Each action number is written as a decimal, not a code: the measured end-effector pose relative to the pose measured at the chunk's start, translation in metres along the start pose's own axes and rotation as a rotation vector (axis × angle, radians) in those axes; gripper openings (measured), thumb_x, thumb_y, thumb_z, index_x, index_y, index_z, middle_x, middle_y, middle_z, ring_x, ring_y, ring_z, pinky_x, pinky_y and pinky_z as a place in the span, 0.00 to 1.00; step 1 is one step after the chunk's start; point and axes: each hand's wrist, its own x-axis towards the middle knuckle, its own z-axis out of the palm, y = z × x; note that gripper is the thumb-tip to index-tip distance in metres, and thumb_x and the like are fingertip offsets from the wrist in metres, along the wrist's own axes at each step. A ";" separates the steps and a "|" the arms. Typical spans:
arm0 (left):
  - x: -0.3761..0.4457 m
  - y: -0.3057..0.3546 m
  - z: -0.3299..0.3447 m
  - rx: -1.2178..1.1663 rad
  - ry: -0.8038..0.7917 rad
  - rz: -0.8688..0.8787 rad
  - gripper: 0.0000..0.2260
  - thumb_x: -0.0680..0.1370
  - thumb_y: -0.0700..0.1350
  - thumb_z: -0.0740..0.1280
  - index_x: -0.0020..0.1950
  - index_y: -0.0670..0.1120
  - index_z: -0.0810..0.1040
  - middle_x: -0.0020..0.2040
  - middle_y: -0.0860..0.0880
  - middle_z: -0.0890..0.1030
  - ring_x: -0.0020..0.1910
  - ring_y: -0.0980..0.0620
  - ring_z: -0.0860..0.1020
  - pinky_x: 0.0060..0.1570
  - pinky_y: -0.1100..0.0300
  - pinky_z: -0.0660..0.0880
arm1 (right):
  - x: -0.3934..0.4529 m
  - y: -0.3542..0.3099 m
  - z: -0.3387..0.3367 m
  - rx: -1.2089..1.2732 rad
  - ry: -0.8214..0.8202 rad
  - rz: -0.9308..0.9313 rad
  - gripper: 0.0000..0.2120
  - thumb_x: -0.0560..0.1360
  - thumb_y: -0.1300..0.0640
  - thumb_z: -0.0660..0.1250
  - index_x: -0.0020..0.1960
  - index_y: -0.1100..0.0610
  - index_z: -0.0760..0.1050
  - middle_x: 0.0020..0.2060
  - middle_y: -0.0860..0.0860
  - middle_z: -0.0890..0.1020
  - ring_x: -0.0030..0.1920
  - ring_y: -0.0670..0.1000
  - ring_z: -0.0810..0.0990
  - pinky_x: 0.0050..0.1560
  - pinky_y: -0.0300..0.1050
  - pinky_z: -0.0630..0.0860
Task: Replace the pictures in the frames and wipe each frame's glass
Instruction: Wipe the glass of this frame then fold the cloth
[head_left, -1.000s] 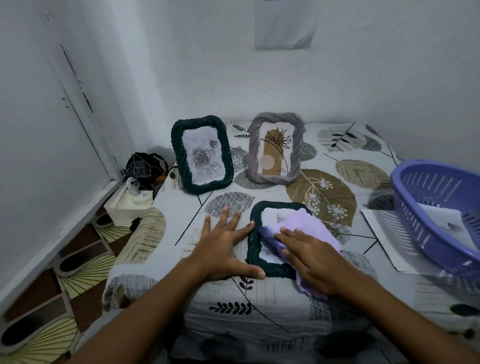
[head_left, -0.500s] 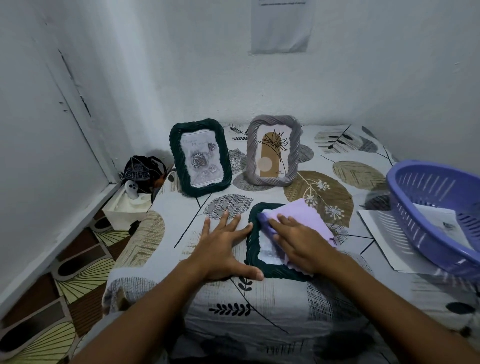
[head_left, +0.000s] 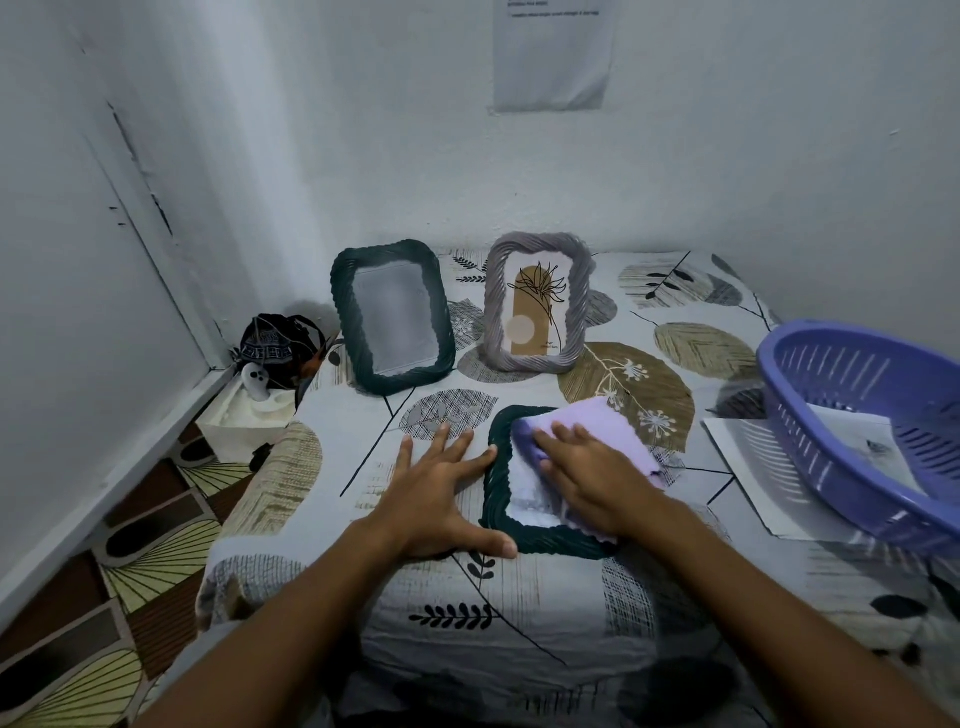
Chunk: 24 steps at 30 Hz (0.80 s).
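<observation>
While the right hand (head_left: 597, 475) lies flat with straight fingers on a lilac cloth (head_left: 608, 431), pressing it onto the glass of a dark green frame (head_left: 501, 467) that lies face up on the bed (head_left: 322, 410), the left hand (head_left: 441, 493) rests palm down and spread wide on the bedsheet just beside that frame's left edge, its thumb reaching along the frame's near corner and its fingertips touching the frame's left rim; neither hand curls round anything. The cloth covers the upper right part of the lying frame and hangs over its right side onto the leaf-patterned sheet, leaving a pale strip of glass showing at the lower left. Further back, two more frames stand upright, leaning slightly: a second dark green frame (head_left: 392, 314) on the left, whose glass looks hazy grey, and a grey twisted frame (head_left: 540, 301) to its right, holding a picture of a tan arch with a line-drawn plant. To the right, a purple plastic basket (head_left: 852, 415) sits tilted on a white sheet of paper (head_left: 748, 467), with another paper inside it. Off the bed's left side, on the patterned floor, stands a white box (head_left: 244, 421) with a dark bag (head_left: 275, 343) behind it. A paper notice (head_left: 553, 57) hangs on the white wall above.
</observation>
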 end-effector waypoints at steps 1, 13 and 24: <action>0.000 0.000 0.000 0.010 0.005 -0.002 0.58 0.51 0.83 0.56 0.77 0.59 0.52 0.79 0.53 0.47 0.77 0.53 0.37 0.72 0.41 0.33 | -0.002 -0.008 0.003 0.025 0.000 -0.030 0.24 0.83 0.49 0.46 0.78 0.52 0.50 0.77 0.56 0.54 0.76 0.57 0.52 0.73 0.52 0.56; -0.001 -0.001 0.000 0.006 0.002 0.000 0.56 0.52 0.82 0.58 0.77 0.61 0.52 0.79 0.53 0.46 0.76 0.53 0.36 0.72 0.41 0.32 | -0.009 0.010 -0.013 -0.196 0.051 0.011 0.27 0.81 0.53 0.52 0.77 0.60 0.52 0.75 0.62 0.59 0.75 0.58 0.57 0.74 0.47 0.48; -0.001 -0.002 0.001 0.027 0.012 0.003 0.54 0.54 0.81 0.60 0.77 0.60 0.53 0.79 0.53 0.46 0.77 0.52 0.37 0.72 0.41 0.32 | -0.041 0.009 -0.019 -0.250 0.042 -0.053 0.21 0.81 0.55 0.53 0.74 0.57 0.59 0.72 0.53 0.66 0.69 0.54 0.65 0.69 0.43 0.54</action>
